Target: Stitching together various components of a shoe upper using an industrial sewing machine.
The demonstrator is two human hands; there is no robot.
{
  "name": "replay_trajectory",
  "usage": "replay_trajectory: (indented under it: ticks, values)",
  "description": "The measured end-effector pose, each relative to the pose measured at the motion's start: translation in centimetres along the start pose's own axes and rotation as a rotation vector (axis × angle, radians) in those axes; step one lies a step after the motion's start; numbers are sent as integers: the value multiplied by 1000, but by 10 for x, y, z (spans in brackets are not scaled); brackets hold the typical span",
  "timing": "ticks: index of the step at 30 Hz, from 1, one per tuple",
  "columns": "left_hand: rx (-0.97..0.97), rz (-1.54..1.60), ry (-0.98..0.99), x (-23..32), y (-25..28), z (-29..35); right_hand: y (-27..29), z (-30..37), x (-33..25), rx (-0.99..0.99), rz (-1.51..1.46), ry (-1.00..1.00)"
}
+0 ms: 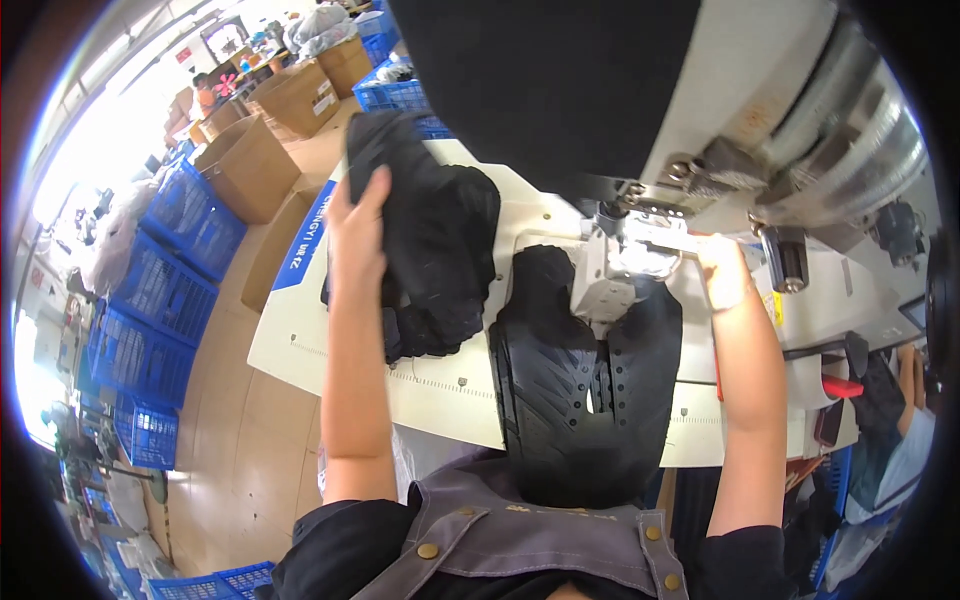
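Note:
On the left, my left hand [360,225] grips a black padded piece [400,185], thumb on its near face; the piece is smeared by motion. Under and beside it lies a pile of similar black pieces [465,270] on the white machine table [440,400]. A large black molded panel [560,400], with rows of small holes and a middle slot, lies under the sewing machine head [605,275] and hangs over the table's near edge. My right hand [724,268] is closed beside the bright metal parts of the machine head; glare hides what its fingers hold.
The machine's big black and white body [550,90] fills the top. Blue plastic crates [150,300] and cardboard boxes [245,165] line the floor at left. At the table's right side lie a dark phone-like object [828,424] and a red item [842,387]. Another person's arm [908,390] shows far right.

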State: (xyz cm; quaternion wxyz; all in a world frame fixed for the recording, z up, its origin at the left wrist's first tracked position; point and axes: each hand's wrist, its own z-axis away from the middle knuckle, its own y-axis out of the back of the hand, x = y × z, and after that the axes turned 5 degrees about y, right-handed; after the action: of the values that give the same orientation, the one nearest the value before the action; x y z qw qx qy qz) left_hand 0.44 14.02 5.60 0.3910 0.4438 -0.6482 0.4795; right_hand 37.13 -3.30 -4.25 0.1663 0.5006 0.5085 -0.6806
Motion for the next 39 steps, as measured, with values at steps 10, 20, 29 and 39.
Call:
replay_trajectory:
  ticks: [10,20,29,39]
  values:
    - [333,-1021,-62,-43,146,0,-50,112,-4,-103,1360,340]
    - [-528,-1146,-489,-58,-20,150,-43,127,13,-15,1531,422]
    - [-557,-1392,-282,-62,-33,146,-42,120,5,26,1299,107]
    - [-855,-670,814,-18,-15,165,-67,129,-21,86,-103,7]
